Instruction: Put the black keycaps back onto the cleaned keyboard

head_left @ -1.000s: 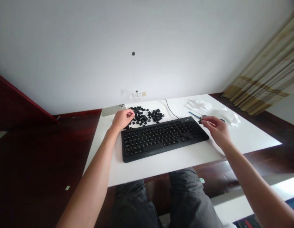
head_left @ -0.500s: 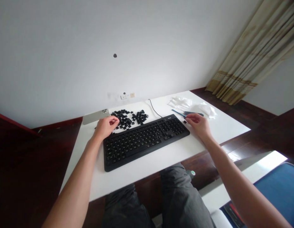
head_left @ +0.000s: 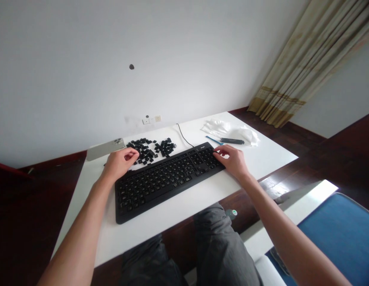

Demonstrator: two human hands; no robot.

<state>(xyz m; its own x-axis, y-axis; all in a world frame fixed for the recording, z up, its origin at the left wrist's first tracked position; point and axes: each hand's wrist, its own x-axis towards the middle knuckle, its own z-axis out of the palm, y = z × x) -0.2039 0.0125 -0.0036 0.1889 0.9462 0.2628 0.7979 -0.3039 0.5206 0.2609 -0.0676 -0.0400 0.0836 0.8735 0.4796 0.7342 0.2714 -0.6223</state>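
White surface (head_left: pixel 160 226) carrying a black keyboard (head_left: pixel 163 184) and loose black keycaps (head_left: pixel 150 150)

The keyboard lies angled across the middle, its black cable (head_left: pixel 181 134) curving back towards the wall. The keycaps sit in two heaps just behind it, with a pale smartphone (head_left: pixel 105 149) lying flat to their left. Towards the right, a slim blue tool (head_left: pixel 214 140) and a dark cylindrical tool (head_left: pixel 232 141) lie beside crumpled white plastic sheeting (head_left: pixel 228 130).

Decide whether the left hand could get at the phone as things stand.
Probably yes: the left hand lies close beside the phone, and the keycaps are on its other side, so nothing shows in the way.
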